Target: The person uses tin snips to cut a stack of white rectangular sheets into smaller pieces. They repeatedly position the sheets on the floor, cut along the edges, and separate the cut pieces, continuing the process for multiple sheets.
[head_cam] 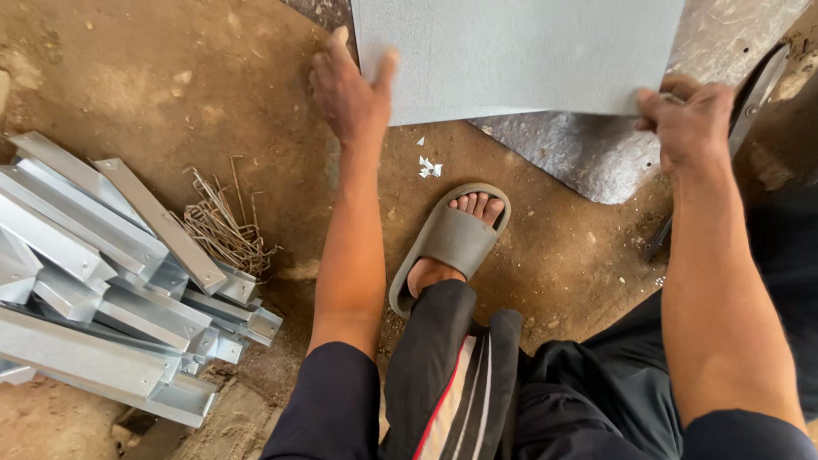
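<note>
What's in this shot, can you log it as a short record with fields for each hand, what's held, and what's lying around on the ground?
left hand: fingers spread on the left edge of the grey metal sheet
right hand: pinching the sheet's lower right corner
sheet: flat, light grey, lifted above the ground
foot: in a grey slide sandal, below the sheet
ground left: pile of folded metal channels with a bundle of bent wire pieces beside it
ground right: darker metal sheet lying flat
surface: brown dirt floor
</note>
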